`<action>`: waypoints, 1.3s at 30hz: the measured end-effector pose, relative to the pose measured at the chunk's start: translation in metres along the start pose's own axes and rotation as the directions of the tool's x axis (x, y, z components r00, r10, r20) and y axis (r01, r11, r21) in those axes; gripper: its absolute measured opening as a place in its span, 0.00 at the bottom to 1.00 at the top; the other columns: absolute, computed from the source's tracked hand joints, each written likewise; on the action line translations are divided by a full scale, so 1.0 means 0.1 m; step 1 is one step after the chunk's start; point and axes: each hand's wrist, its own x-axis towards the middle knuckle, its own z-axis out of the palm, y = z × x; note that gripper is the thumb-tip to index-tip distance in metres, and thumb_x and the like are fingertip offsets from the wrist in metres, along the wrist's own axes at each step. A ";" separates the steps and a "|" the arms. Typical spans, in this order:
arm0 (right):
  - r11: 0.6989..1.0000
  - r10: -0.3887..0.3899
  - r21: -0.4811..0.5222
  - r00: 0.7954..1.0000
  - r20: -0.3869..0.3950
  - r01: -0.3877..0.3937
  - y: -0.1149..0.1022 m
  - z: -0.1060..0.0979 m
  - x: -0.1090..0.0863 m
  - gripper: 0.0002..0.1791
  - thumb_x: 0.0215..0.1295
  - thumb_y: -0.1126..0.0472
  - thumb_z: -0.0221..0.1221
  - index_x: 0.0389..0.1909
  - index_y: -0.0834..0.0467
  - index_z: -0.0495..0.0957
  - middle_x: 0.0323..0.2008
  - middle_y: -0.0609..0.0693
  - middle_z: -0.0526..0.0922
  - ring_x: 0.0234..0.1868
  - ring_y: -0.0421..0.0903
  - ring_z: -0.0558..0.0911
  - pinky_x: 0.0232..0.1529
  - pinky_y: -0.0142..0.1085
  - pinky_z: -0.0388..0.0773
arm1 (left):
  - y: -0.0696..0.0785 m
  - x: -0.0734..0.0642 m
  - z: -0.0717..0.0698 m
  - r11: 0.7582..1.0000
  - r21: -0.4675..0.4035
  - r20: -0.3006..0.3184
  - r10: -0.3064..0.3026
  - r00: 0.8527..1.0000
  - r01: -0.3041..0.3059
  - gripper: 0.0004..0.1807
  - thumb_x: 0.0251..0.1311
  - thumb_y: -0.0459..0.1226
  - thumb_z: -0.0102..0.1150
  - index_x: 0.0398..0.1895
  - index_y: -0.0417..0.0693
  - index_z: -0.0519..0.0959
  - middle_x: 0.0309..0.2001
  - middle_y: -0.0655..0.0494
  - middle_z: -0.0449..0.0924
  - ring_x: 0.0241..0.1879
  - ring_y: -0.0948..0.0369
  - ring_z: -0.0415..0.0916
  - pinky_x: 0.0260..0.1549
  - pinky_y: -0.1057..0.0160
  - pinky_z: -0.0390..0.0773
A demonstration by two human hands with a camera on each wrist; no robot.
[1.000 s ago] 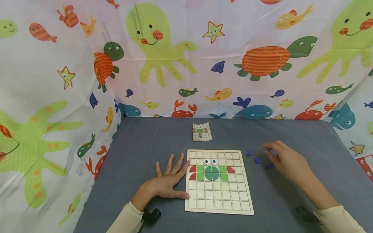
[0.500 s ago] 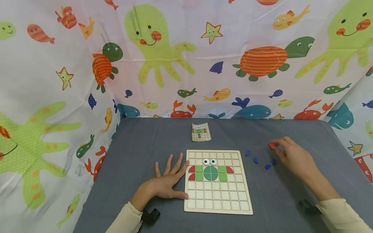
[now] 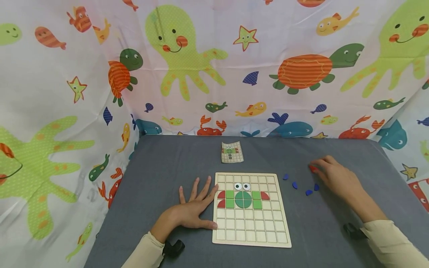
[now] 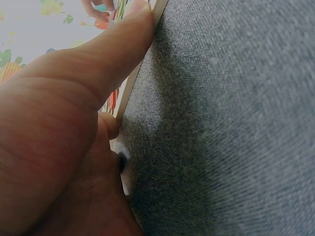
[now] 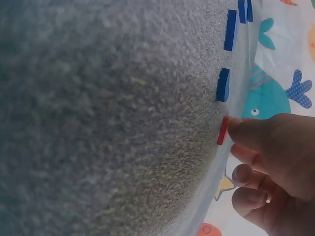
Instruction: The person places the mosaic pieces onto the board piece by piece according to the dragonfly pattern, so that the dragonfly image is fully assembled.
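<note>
My left hand lies with its fingers spread on the cloth, thumb and index tip touching the left edge of the wooden grid board. Green tiles, red quarter-circle tiles and two eye tiles sit in the board's squares. To the right of the board, my right hand pinches a small red tile between thumb and finger; the hand partly hides its shape. In the right wrist view, the red tile stands at the thumb tip, low at the cloth.
Several loose blue tiles lie between the board and my right hand. Behind the board rests a small pattern card showing a similar figure on a grid. A sea-animal curtain stands behind the grey cloth-covered table.
My right hand has moved slightly back and right, away from the blue tiles, uncovering another one. A red tile has come into view at its fingertips. The left hand has stayed put.
</note>
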 end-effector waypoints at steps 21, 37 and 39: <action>0.999 0.037 -0.023 0.994 0.105 -0.035 0.07 0.05 0.13 0.18 0.67 0.56 0.67 0.48 0.65 0.82 0.43 0.59 0.80 0.35 0.51 0.79 0.33 0.56 0.83 | 0.01 0.00 0.00 1.000 0.000 0.005 -0.010 1.000 0.010 0.65 0.60 0.70 0.66 0.88 0.67 0.34 0.85 0.58 0.14 0.80 0.42 0.06 0.61 0.19 0.11; 0.999 -0.036 0.041 0.999 0.017 0.035 -0.48 -0.06 0.01 0.14 0.64 0.56 0.69 0.45 0.60 0.82 0.41 0.53 0.83 0.29 0.42 0.76 0.24 0.40 0.75 | -0.02 0.01 0.02 1.000 0.003 -0.010 -0.005 1.000 0.005 0.65 0.59 0.70 0.66 0.88 0.68 0.34 0.85 0.58 0.15 0.80 0.42 0.06 0.61 0.19 0.11; 0.997 -0.052 0.053 0.999 0.015 0.052 -0.59 -0.08 -0.01 0.14 0.64 0.56 0.70 0.46 0.59 0.82 0.41 0.53 0.82 0.29 0.41 0.76 0.24 0.38 0.74 | -0.02 0.01 0.02 1.000 0.005 -0.009 -0.007 1.000 0.007 0.65 0.59 0.70 0.66 0.88 0.68 0.34 0.85 0.58 0.15 0.80 0.42 0.06 0.61 0.19 0.12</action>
